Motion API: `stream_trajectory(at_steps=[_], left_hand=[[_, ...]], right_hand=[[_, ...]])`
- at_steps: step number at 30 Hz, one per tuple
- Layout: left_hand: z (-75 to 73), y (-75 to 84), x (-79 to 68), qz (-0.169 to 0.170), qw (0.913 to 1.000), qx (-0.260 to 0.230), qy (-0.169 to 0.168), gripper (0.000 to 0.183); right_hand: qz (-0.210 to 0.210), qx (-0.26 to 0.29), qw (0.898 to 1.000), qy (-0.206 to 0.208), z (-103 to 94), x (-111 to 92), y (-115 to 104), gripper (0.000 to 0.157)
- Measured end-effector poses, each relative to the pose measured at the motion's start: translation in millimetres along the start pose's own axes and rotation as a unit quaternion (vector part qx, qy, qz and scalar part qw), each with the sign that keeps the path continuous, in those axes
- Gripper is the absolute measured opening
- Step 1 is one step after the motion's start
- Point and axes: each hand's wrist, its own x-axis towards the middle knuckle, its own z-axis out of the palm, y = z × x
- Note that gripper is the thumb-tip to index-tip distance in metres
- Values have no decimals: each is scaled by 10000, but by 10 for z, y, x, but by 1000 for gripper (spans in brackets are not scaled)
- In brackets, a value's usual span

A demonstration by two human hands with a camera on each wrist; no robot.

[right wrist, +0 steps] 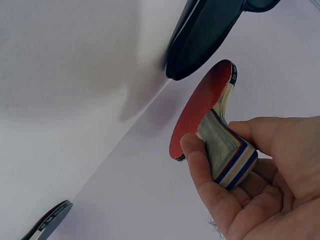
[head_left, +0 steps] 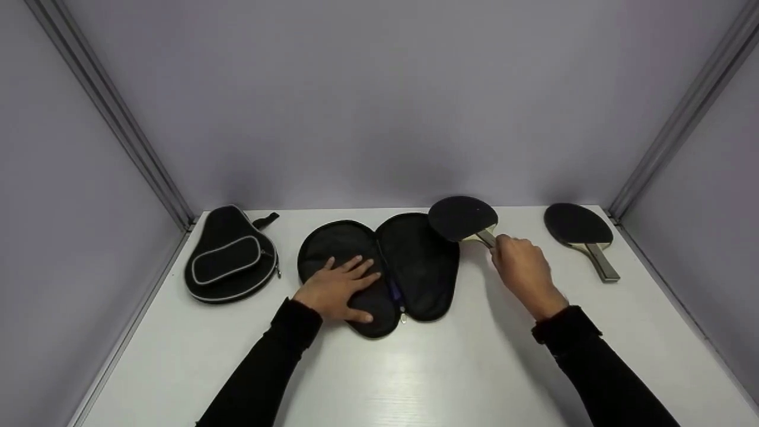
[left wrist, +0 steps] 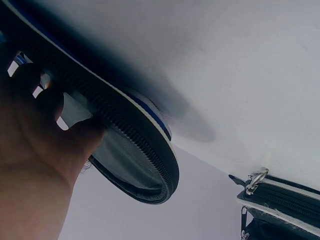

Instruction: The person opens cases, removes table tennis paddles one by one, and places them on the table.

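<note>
In the head view an unzipped black paddle case (head_left: 418, 270) lies spread in two halves on the table. My left hand (head_left: 341, 289) rests with spread fingers on its left half; the left wrist view shows the zippered edge (left wrist: 135, 132) beside the thumb. My right hand (head_left: 525, 273) grips the handle of a table tennis paddle (head_left: 462, 218), whose black face is up and overlaps the case's right half. From the right wrist view its underside is red rubber (right wrist: 205, 107), and fingers and thumb wrap the handle (right wrist: 227, 150).
A second table tennis paddle (head_left: 578, 224) lies at the right, black face up, handle toward the front. On the left is another black case (head_left: 228, 258) with light piping and a small pocket. Grey walls (head_left: 379, 107) enclose the white table (head_left: 415, 379) at the back and sides.
</note>
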Motion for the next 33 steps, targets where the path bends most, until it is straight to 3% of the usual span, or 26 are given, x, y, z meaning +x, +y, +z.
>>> stream_trajectory(at_steps=[21, 28, 33], left_hand=[[26, -12, 11, 11, 10000, -7, -11, 97], [28, -15, 22, 13, 10000, 32, -25, 96], [8, 2, 12, -27, 10000, -7, -37, 96]], right_hand=[[820, 1, 9965, -144, -37, -4, 588, 24], [1218, 115, 9917, -394, -30, -5, 705, 28], [1315, 119, 9907, -337, -4, -18, 738, 33]])
